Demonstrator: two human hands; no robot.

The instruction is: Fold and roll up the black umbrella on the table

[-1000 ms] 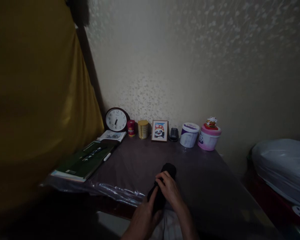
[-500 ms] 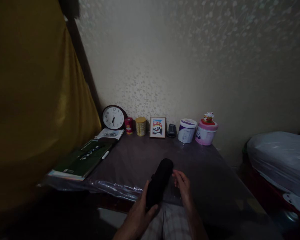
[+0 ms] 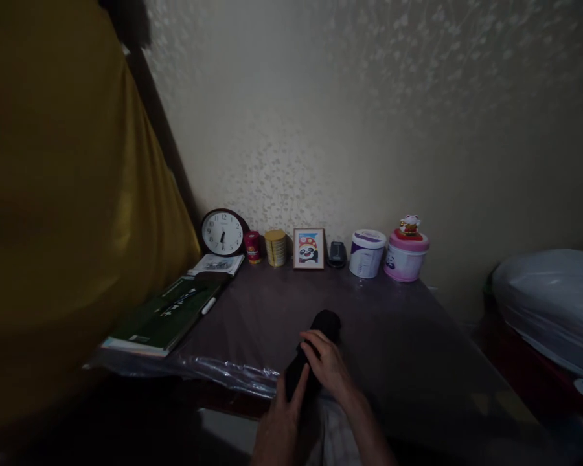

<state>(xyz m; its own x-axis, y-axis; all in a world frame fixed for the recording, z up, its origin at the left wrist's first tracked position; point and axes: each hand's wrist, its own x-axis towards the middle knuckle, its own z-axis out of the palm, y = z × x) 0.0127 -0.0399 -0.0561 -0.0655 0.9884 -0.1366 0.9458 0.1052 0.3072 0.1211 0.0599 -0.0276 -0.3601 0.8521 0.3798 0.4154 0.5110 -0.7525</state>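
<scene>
A long black bundle that looks like a folded umbrella [image 3: 326,318] lies slanted over the near edge of the table, its rounded end pointing away from me. My left hand [image 3: 282,414] grips its lower end, with fingers along the near part. Across its middle, my right hand [image 3: 324,364] is closed over the top, fingertips at the left side where a small strap or flap seems to be. In this dim light the details of the black cloth are hard to make out.
The table [image 3: 393,336] has a clear plastic cover. Along the wall stand a clock [image 3: 222,233], a red can [image 3: 252,247], a yellow tin [image 3: 275,248], a framed panda picture [image 3: 308,248], a black device [image 3: 337,254] and two tubs [image 3: 367,254]. Green book [image 3: 170,310] at left.
My right hand has moved left from beside the umbrella's far end onto its middle. My left hand's fingers have shifted over its lower part. The view has turned slightly.
</scene>
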